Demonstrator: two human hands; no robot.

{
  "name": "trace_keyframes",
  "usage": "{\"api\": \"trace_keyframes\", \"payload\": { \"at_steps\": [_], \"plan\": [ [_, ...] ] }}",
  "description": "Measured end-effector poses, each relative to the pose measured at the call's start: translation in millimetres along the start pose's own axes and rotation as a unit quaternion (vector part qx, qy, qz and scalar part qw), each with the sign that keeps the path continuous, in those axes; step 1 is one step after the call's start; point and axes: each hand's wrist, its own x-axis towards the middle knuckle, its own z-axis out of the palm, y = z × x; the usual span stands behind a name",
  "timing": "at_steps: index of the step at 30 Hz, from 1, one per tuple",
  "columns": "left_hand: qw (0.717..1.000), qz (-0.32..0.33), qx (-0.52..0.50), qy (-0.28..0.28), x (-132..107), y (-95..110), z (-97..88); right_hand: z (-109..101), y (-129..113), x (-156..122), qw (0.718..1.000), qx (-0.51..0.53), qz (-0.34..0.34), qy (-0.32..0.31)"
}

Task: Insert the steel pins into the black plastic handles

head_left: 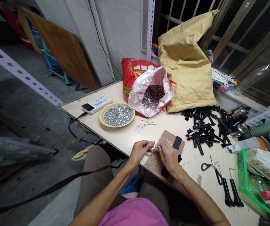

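**Close pinching work over a brown board**

From where I stand, the corner is cramped: barred windows (189,12) behind, a wooden panel (62,47) leaning by the wall, and a pale table (118,138) set in front of the seated person. At the back stands a big kraft sack (189,72), with a red bag (135,67) next to it, open on a heap of dark and silvery pins. To the right sit a green basket (242,175) and a scattered pile of black parts (203,131); nearer lie green-handled scissors (213,166), just beside two hooked tools. On the left, a yellowish plate (100,117) is filled with small shiny metal pieces, near loose pins and little rings (138,128).

At the table's near edge, the left hand (141,152) and right hand (169,157) meet above the brown board (168,136). Both have thumb and fingertips pinched together, apparently on one thin metal pin (156,145) bridging the small gap; whether something else sits on it, I can't tell.

I'd judge the step is fitting or adjusting at that pin. The next move calls for steady fingertips and a light, well-aligned push.
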Motion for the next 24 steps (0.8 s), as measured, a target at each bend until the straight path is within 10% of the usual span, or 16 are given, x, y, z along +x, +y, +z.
{"api": "trace_keyframes", "payload": {
  "at_steps": [24],
  "plan": [
    [0.997,-0.05,0.017,-0.063,-3.4,0.8,7.0,-13.5,10.1,-9.3,0.979,0.19,0.052,-0.056]
  ]
}}
